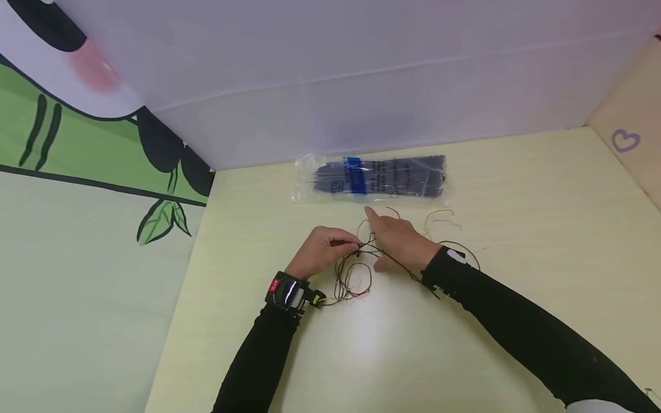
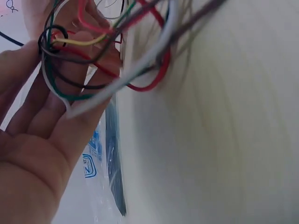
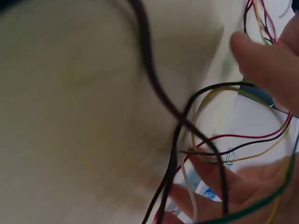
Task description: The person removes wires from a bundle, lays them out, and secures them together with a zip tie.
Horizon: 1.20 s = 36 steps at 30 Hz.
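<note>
A loose tangle of thin electrical wires (image 1: 342, 278) lies at the middle of the table, in red, black, yellow, green and white. My left hand (image 1: 326, 249) pinches the bundle between thumb and fingertips. Close up in the left wrist view, a white wire (image 2: 135, 70) and a red wire (image 2: 161, 77) loop out from that pinch. Just right of it, my right hand (image 1: 405, 241) is among the wires with thumb and fingers spread apart. The right wrist view shows a black wire (image 3: 175, 140) and a green wire (image 3: 261, 200) running past its fingers (image 3: 252, 186).
A clear plastic bag of dark, narrow strips (image 1: 403, 175) with blue print lies behind the hands, near the white back panel (image 1: 361, 109). Yellow wire ends (image 1: 427, 221) curl out to the right. A pinkish side panel (image 1: 632, 115) bounds the table (image 1: 542, 229) on the right.
</note>
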Motion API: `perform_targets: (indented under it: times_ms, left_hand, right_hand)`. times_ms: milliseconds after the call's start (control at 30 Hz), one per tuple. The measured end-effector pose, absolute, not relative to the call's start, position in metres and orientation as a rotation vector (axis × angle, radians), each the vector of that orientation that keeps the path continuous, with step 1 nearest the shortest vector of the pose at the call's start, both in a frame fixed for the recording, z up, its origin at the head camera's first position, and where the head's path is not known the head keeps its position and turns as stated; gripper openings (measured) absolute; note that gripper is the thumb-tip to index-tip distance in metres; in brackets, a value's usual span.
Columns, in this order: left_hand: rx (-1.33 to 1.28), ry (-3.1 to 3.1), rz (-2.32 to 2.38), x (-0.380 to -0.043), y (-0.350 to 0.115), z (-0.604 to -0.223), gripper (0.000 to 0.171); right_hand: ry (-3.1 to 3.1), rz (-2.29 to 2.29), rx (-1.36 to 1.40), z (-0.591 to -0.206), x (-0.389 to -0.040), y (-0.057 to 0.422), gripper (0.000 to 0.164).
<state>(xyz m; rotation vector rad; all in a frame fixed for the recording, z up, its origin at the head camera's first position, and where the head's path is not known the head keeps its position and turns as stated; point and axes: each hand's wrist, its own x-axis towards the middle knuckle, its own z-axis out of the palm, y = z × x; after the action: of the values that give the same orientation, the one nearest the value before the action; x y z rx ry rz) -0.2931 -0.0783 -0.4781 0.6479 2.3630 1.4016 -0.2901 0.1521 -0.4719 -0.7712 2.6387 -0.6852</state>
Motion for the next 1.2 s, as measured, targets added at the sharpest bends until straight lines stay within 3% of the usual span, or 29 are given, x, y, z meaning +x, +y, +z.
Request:
perform_targets:
  times_ms: [167,233,667,833,967,1033,1100,1200]
  left_hand:
    - [0.644,2.348,1.356,-0.292,-0.079,-0.476,0.015]
    - [0.645,2.347,1.348,-0.292,-0.08,-0.476,0.015]
    - [0.681,2.155,1.37,-0.291,-0.056,-0.48,0.017]
    - [0.663,2.199,1.319,-0.289,-0.051,-0.481,0.019]
    - [0.683,2.177,1.346,-0.289,-0.051,-0.482,0.019]
    - [0.689,2.17,1.358,-0.289,-0.051,-0.482,0.019]
    - [0.684,2.152,1.373,-0.288,-0.05,-0.482,0.02]
    - [0.655,2.076,1.411,-0.286,-0.048,-0.481,0.018]
  right_hand:
    - [2.822,-0.48,-0.947,-0.476,-0.291,0.163,0.027]
    - [2.886,-0.441,-1.005,-0.477,-0.291,0.169,0.014]
    - [3.02,-0.373,-0.856,-0.482,-0.286,0.183,0.025]
    - [2.937,-0.337,-0.876,-0.481,-0.281,0.184,0.007]
    - [2.784,-0.286,-0.879,-0.474,-0.276,0.184,0.046]
    - [2.731,-0.306,-0.854,-0.471,-0.275,0.184,0.055]
    - [2.719,-0.337,-0.842,-0.47,-0.275,0.184,0.048]
    - [2.75,-0.367,-0.839,-0.471,-0.276,0.183,0.022]
